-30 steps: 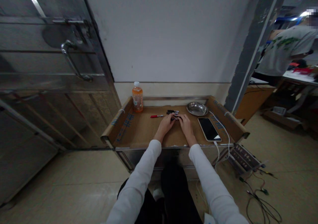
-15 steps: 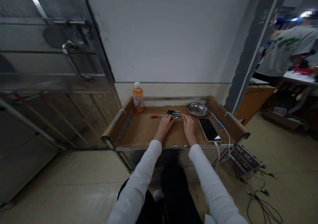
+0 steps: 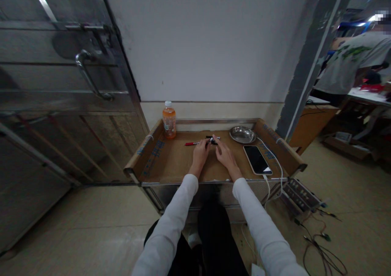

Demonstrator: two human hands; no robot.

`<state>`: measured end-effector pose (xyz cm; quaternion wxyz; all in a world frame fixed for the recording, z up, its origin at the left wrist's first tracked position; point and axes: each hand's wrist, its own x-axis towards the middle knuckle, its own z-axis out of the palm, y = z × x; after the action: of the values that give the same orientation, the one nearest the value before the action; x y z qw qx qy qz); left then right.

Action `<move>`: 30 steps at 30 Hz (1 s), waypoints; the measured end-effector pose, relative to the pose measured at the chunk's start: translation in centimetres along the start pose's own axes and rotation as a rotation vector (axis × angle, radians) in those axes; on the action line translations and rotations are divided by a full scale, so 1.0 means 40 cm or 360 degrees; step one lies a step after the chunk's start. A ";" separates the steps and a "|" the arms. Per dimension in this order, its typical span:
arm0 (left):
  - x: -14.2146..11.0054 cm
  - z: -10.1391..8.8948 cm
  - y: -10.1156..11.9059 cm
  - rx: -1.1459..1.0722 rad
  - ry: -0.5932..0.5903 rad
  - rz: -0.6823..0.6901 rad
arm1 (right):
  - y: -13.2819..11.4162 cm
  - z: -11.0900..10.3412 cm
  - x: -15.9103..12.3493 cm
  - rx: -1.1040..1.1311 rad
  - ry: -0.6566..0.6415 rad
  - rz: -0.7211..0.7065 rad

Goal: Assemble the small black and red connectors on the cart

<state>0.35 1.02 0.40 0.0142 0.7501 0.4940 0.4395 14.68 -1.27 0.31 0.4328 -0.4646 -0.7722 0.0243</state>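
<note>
Over the middle of the cardboard-lined tray [image 3: 171, 162], my hands are close together. My left hand [image 3: 200, 153] is closed, its fingertips pinching a black-and-white pen [image 3: 211, 140]. From the right, my right hand [image 3: 225, 155] has its fingers on the same pen, the index finger reaching forward; its grip is partly hidden. Behind the fingertips, part of another black pen [image 3: 217, 137] shows on the cardboard. A red pen [image 3: 191, 144] lies just left of my left hand, its right end near the fingers.
An orange drink bottle [image 3: 169, 121] stands at the tray's back left corner. At the right are a round metal dish [image 3: 242, 134] and a phone [image 3: 257, 160] with a white cable [image 3: 279, 166]. Beyond a pillar, a person [image 3: 345, 68] is by another table.
My right hand has moved left and slightly forward, up to my left hand and the pen. My left hand has shifted slightly left. The red pen, bottle, dish and phone have stayed put.
</note>
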 end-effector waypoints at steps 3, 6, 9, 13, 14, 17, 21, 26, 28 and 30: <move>-0.009 -0.011 0.005 0.0278 0.0105 -0.0262 | 0.016 0.011 -0.001 -0.0069 0.0033 0.0047; -0.018 -0.019 0.006 0.0638 0.0086 -0.0484 | 0.043 0.028 -0.007 -0.0201 0.0067 0.0208; -0.022 -0.020 0.006 0.0803 0.0013 -0.0580 | 0.062 0.042 -0.012 -0.0319 0.0037 0.0304; -0.015 -0.015 0.006 0.0827 -0.0064 -0.0631 | 0.065 0.047 -0.015 -0.0426 -0.0027 0.0342; -0.012 -0.013 0.005 0.0822 -0.0068 -0.0631 | 0.064 0.047 -0.015 -0.0448 -0.0033 0.0348; -0.004 -0.010 0.002 0.0801 -0.0030 -0.0571 | 0.064 0.046 -0.016 -0.0496 -0.0032 0.0358; 0.004 -0.010 -0.003 0.0714 -0.0001 -0.0576 | 0.066 0.048 -0.018 -0.0518 -0.0029 0.0363; 0.004 -0.001 -0.016 0.0706 0.0049 -0.0562 | 0.071 0.049 -0.016 -0.0500 -0.0010 0.0349; 0.001 0.006 -0.022 0.0704 0.0141 -0.0519 | 0.072 0.048 -0.014 -0.0504 -0.0008 0.0343; -0.001 0.010 -0.026 0.0691 0.0201 -0.0505 | 0.071 0.046 -0.011 -0.0519 -0.0007 0.0348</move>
<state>-0.13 1.71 -0.34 -0.1090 0.6199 0.6879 0.3614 15.48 0.67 -2.38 0.3449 -0.6097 -0.7117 -0.0532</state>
